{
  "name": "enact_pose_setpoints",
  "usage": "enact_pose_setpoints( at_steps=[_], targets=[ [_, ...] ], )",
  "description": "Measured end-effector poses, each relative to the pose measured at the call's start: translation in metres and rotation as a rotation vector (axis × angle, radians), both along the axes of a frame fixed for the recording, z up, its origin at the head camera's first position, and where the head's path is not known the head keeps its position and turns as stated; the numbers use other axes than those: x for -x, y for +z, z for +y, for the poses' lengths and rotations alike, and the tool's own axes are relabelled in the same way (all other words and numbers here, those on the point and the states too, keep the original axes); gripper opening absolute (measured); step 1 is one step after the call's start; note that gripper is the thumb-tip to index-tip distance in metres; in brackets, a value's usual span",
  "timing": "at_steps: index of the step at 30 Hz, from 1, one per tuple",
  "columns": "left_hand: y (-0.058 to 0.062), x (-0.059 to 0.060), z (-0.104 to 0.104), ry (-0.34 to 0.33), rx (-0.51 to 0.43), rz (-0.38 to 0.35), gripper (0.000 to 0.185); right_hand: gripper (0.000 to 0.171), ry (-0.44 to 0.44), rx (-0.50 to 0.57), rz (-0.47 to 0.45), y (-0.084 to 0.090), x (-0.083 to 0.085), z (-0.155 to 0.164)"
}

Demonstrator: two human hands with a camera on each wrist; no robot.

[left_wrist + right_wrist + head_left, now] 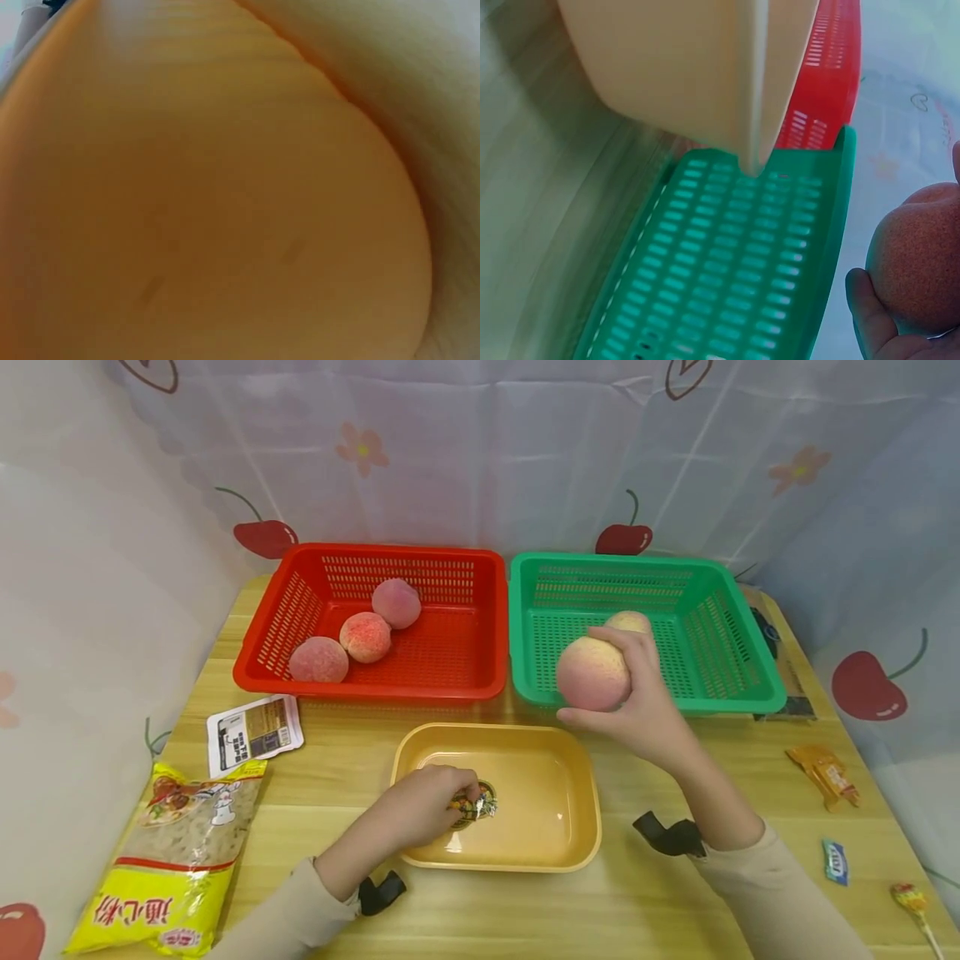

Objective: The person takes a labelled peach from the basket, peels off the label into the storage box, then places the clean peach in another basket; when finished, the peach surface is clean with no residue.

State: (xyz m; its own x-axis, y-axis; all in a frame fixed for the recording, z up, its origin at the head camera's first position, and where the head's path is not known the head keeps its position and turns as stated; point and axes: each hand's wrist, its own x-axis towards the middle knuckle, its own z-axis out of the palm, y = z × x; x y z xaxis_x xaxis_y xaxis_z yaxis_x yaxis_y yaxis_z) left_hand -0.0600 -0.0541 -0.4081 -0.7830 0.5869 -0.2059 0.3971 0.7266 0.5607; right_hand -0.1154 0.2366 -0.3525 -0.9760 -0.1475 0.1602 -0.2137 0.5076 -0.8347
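Nearest in, the left hand sits inside the yellow tray at 6 o'clock on the counter, fingers curled, its grip pinched on a small foil-wrapped candy right at the tray floor. The left wrist view shows only blurred yellow tray wall. Up at 1 o'clock, the right hand has its grip wrapped round a peach, thumb underneath, holding it over the front rim of the green basket; the right wrist view catches the same peach beside the slotted green wall. 1 more peach lies in that basket just behind. Further out at 11 o'clock, the red basket carries 3 peaches in a cluster.
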Motion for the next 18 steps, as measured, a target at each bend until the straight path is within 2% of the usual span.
enact_pose_setpoints(
  at_steps=[6,9,12,16,18],
  targets=[
    [0.001,-0.008,0.003,-0.021,0.101,0.203,0.028,0.089,-0.046,0.0,-0.018,0.0,-0.004,0.009],
    [0.007,-0.011,0.003,-0.022,0.128,0.285,0.032,0.09,-0.068,-0.008,-0.027,0.0,-0.005,0.015],
    [0.021,-0.011,0.004,-0.001,0.1,0.32,0.034,0.096,-0.081,0.003,-0.038,-0.001,-0.006,0.022],
    [0.051,-0.004,0.006,0.047,0.032,0.352,0.039,0.101,-0.098,0.07,-0.036,-0.004,-0.008,0.033],
    [0.066,0.003,0.008,0.074,0.004,0.378,0.043,0.098,-0.111,0.102,-0.015,-0.006,-0.008,0.04]
  ],
)
